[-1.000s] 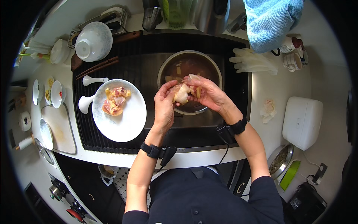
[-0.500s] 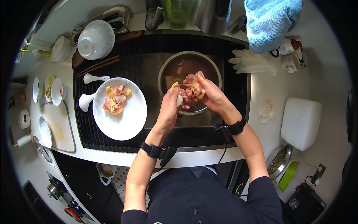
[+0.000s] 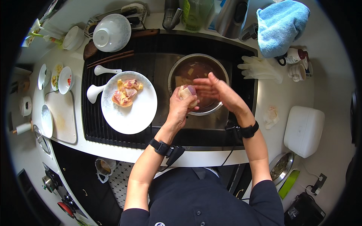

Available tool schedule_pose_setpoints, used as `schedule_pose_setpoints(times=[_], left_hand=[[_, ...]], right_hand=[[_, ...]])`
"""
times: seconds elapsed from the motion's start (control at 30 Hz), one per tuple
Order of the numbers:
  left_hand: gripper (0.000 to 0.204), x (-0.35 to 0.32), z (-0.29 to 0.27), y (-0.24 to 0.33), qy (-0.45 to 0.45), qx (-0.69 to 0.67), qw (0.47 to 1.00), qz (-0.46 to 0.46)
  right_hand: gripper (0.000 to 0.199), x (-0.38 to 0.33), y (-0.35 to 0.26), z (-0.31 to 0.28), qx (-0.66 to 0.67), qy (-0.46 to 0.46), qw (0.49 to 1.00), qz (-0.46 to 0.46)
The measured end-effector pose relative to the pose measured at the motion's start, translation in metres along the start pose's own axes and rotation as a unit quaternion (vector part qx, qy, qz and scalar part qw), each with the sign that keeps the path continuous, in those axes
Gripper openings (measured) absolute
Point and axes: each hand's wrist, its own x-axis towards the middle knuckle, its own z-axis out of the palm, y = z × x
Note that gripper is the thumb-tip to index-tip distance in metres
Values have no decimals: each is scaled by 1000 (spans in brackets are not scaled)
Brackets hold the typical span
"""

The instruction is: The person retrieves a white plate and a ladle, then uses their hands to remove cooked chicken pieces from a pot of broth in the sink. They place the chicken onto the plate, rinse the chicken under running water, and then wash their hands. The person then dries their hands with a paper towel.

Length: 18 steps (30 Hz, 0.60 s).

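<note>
My left hand (image 3: 179,106) is closed around a pinkish, yellow-skinned piece of raw chicken (image 3: 186,91), held over the left side of a metal basin (image 3: 207,113). Beside it, my right hand (image 3: 222,91) is open, fingers stretched toward the chicken and nothing in its grasp. Murky reddish water (image 3: 203,67) fills the basin, with pale pieces in it. To the left, a white plate (image 3: 132,119) carries more raw chicken (image 3: 126,93).
Two white spoons (image 3: 95,92) and brown chopsticks (image 3: 110,59) lie left of the plate, below an upturned bowl (image 3: 112,33). Small bowls (image 3: 65,80) and a cutting board (image 3: 62,118) are farther left. Right of the basin are a glove (image 3: 261,69), a blue towel (image 3: 282,28) and a crumpled tissue (image 3: 271,117).
My right hand has let go of the chicken it held and now spreads its fingers. The left keeps a piece. The view has shifted slightly, moving the scene right and up.
</note>
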Motion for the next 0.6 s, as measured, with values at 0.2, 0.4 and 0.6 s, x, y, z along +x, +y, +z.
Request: schedule_pose_setpoints(times=[0.2,0.4,0.6], left_hand=[[39,-15,0,18,-40,73,996,36],[37,-56,5,52,-20,132,982,131],[35,-88,-45,105,149,386,855,312]], right_hand=[[33,37,46,-49,-30,115,992,-48],[74,83,113,-46,-427,136,891,-71],[82,102,126,-9,-466,97,879,8]])
